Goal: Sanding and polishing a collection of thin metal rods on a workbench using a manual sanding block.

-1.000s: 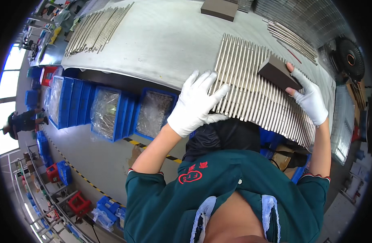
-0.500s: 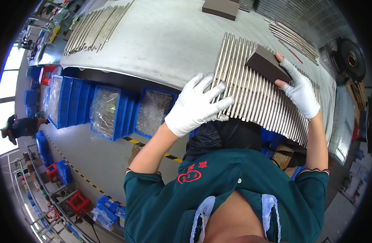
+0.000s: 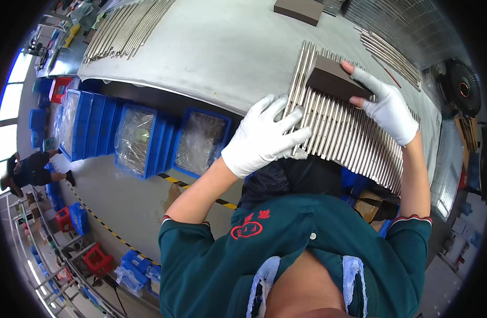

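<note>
A row of thin metal rods (image 3: 354, 130) lies side by side at the near edge of a grey table (image 3: 227, 47). My left hand (image 3: 262, 135), in a white glove, presses flat with spread fingers on the near left ends of the rods. My right hand (image 3: 386, 103), also gloved, grips a dark brown rectangular block (image 3: 333, 79) that rests on top of the rods near their far left part.
Another dark block (image 3: 299, 8) sits at the table's far side. More rod bundles lie at the far left (image 3: 129, 26) and far right (image 3: 389, 50). Blue bins (image 3: 142, 138) with bagged parts stand below the table edge. A person (image 3: 28, 167) stands at the left. A fan (image 3: 463, 87) is at the right.
My right hand has slid the dark block across the rods toward the left and farther from me. My left hand has stayed pressed on the rod ends.
</note>
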Available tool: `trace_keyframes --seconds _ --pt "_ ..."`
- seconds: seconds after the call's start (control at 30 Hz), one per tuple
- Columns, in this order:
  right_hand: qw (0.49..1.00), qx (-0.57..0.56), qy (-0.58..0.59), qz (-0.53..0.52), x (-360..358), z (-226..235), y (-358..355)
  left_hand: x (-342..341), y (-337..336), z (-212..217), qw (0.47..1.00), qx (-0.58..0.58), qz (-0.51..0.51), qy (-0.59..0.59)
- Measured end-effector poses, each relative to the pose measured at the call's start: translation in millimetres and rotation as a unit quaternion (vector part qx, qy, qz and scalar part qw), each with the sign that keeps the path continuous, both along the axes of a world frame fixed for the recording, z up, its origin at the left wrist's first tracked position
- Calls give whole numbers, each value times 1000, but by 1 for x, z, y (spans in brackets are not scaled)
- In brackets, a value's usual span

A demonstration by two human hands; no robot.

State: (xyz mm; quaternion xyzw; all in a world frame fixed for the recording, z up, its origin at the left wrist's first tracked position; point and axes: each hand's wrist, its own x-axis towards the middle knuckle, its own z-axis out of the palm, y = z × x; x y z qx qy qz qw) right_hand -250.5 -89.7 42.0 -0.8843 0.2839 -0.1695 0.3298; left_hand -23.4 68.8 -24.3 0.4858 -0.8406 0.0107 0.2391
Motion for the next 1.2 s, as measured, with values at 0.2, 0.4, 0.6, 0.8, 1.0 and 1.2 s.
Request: trace_keyframes --seconds 0.2,0.4,0.6,0.8,1.0,1.2 --pt "999 -26 19 5 25 -2 3 0 -2 -2 1000 7 -3 20" --pt "996 12 61 -63 -53 5 23 -1 -1 -5 1000 -8 4 11" --pt "948 -19 -143 -285 -109 -19 33 1 -3 5 1000 13 -14 -22" --pt "898 -63 -181 -395 -134 -15 68 0 -3 10 999 24 25 -23" --pt "848 -83 -261 -454 -149 -18 84 -5 -6 -2 998 -33 44 -13" --pt "809 -83 -370 -449 -149 -11 96 -25 -8 10 995 8 85 -53"
